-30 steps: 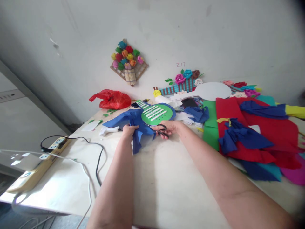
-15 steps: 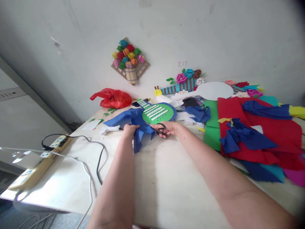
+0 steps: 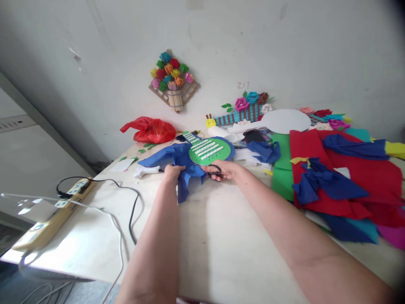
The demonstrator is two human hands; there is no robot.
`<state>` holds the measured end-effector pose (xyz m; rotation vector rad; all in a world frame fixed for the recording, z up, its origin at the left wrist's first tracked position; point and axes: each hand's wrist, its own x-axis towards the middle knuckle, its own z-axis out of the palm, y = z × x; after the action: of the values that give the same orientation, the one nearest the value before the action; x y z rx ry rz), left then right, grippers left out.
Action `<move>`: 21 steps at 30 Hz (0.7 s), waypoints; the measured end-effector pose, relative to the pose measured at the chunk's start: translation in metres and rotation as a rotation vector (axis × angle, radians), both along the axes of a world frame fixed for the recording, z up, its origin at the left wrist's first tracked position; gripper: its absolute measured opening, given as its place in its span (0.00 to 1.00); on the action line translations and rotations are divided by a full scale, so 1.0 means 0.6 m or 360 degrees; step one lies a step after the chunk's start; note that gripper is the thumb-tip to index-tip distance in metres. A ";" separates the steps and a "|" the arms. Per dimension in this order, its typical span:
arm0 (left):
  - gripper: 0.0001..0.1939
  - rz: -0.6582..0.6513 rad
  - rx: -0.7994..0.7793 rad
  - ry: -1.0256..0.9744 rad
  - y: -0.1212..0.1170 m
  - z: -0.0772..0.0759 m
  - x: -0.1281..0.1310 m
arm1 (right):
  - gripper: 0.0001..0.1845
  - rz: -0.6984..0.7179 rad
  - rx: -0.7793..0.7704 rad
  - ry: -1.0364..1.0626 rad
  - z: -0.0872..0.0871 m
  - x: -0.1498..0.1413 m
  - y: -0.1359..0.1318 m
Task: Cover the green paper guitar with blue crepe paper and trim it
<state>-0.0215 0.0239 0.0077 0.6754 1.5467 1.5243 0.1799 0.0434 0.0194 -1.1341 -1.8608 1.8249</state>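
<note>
My left hand (image 3: 172, 172) pinches a sheet of blue crepe paper (image 3: 182, 185), which hangs in jagged folds below the fingers. In my right hand (image 3: 225, 169) are scissors (image 3: 215, 170) with black handles, my fingers through the loops. Their blades reach left to the paper's edge beside a green guitar-shaped cutout (image 3: 218, 148). White strips and thin dark marks cross the cutout's face, and blue paper borders its far side. Just left of my left hand lies a white glue gun (image 3: 147, 171), its tip partly hidden by the blue paper.
A red plastic bag (image 3: 152, 130) sits at the back left. A power strip (image 3: 50, 219) with black and white cables runs along the left edge. Red sheets (image 3: 341, 169) with blue scraps cover the right side. Paper flowers (image 3: 171, 74) hang on the wall.
The scissor handles have come closer together as my right hand closed. My left hand and the blue paper stay in nearly the same place. The view has shifted very slightly.
</note>
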 end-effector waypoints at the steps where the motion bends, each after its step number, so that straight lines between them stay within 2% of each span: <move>1: 0.15 0.0000 0.0001 0.0000 0.000 0.000 0.000 | 0.28 0.0013 -0.0004 -0.0009 0.001 0.000 -0.001; 11: 0.15 -0.0038 0.0011 -0.0010 -0.006 0.005 -0.002 | 0.33 0.0185 -0.0128 -0.0008 -0.002 -0.008 0.008; 18: 0.15 0.0009 -0.0021 0.0029 -0.005 0.002 -0.004 | 0.31 0.0184 -0.0173 -0.0008 0.005 -0.019 0.011; 21: 0.15 -0.0002 0.0007 0.0023 -0.003 0.000 -0.005 | 0.29 0.0106 -0.0162 0.0052 -0.001 -0.020 0.010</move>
<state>-0.0245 0.0219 0.0078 0.6912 1.5543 1.5253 0.1681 0.0496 0.0190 -1.0808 -1.8263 1.9834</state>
